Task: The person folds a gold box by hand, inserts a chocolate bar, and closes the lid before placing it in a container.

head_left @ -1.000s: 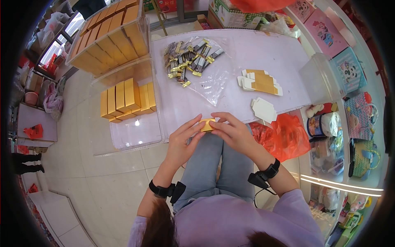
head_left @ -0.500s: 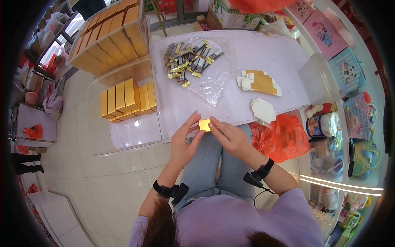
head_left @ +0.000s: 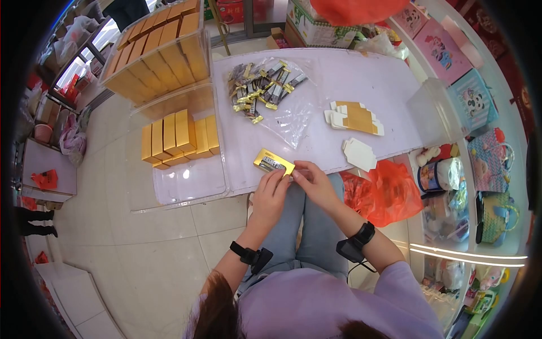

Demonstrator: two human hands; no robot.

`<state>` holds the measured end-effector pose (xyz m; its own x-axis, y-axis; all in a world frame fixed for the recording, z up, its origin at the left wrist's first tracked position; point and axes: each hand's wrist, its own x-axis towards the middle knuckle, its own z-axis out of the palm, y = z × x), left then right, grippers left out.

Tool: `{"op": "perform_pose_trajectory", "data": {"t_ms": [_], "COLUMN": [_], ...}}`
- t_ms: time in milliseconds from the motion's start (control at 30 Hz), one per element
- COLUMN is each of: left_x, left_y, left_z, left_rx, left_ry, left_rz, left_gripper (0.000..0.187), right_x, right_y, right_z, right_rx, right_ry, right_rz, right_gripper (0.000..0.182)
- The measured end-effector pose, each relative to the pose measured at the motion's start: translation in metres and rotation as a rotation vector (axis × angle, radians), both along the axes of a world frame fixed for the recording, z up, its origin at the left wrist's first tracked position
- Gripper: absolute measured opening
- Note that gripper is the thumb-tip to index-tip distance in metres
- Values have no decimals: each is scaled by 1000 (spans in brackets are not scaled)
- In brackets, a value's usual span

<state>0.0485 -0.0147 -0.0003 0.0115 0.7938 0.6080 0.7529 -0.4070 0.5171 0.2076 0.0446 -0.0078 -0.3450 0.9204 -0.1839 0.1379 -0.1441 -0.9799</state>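
A small gold box (head_left: 265, 156) with dark lettering on its side sits at the table's front edge, tilted across my fingertips. My left hand (head_left: 270, 198) is closed on its near side. At the box's right end, the fingers of my right hand (head_left: 314, 184) pinch the corner. Beyond the hands, a clear plastic bag (head_left: 291, 125) lies with a heap of black-and-gold wrapped bars (head_left: 265, 85) on it. Flattened gold-and-white cartons (head_left: 358, 117) and white folded card pieces (head_left: 359, 154) lie to the right.
At left, an open clear bin (head_left: 189, 192) holds several gold boxes (head_left: 176, 135); a fuller bin (head_left: 158, 62) of gold boxes stands behind it. An empty-looking clear container (head_left: 435, 107) stands at the table's right end. A red plastic bag (head_left: 389, 192) hangs below the front edge.
The gold box has turned from showing a small plain gold end to showing its long printed side. My left hand has shifted right and lower, beneath the box; my right hand stays at its right end.
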Motion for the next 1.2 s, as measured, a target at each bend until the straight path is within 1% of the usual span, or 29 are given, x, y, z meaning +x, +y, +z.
{"op": "perform_pose_trajectory", "data": {"t_ms": [33,100,133,200,233,300,333,400,433,500,533,600,633,700,733,800,833,900,933,1000,1033,1100,1133,1200], "left_x": [-1,-5,-7,-11,-15,-23,-24,-24,-23,-21,-22,-22,-22,-22,-23,-25,-24,-22,-20,-15,-16,-18,-18,-17], "left_y": [-1,-3,-2,5,8,14,14,12,10,7,7,6,7,7,7,7,7,6,6,5,5,7,7,7], "left_z": [2,5,9,16,9,-13,-8,1,5,12,13,16,17,20,20,17,19,24,28,34,32,26,25,24], "left_rx": [0,27,26,-12,-14,-210,-214,-416,-419,-364,-366,-258,-259,-216,-216,-130,-129,-20,-19,-45,-45,-40,-38,-56], "left_ry": [0,-62,-63,-230,-230,-252,-249,-533,-530,-698,-694,-615,-614,-488,-487,-341,-341,-117,-117,-245,-244,-146,-147,-143], "left_rz": [0,36,37,266,267,308,307,274,275,208,206,182,180,179,178,120,118,85,85,178,177,139,139,108], "left_gripper": [35,35,35,34,34,38,38,38,38,38,38,37,37,39,39,42,42,43,43,42,42,41,41,43], "right_x": [0,1,0,-2,-4,-12,-14,-18,-19,-18,-19,-19,-18,-18,-18,-18,-15,-12,-11,-11,-9,-2,-3,-6], "right_y": [-1,-2,-3,-3,-3,-3,-2,2,4,8,9,11,13,16,15,13,14,17,19,23,22,24,24,23], "right_z": [5,14,21,35,35,35,35,34,32,27,28,31,28,19,20,22,21,19,18,14,16,21,23,26], "right_rx": [0,335,334,271,269,360,356,333,329,275,273,163,163,108,108,175,176,462,462,306,306,444,446,514], "right_ry": [0,-204,-204,-335,-335,-355,-352,-323,-320,-168,-164,-106,-105,21,22,-49,-50,-233,-233,-79,-78,-370,-370,-293], "right_rz": [0,-27,-26,51,52,110,109,95,95,108,104,172,170,159,158,114,112,84,84,-103,-104,42,41,-80], "right_gripper": [43,47,47,52,52,54,54,54,54,56,56,57,57,59,59,55,55,58,58,55,55,49,49,44]}}
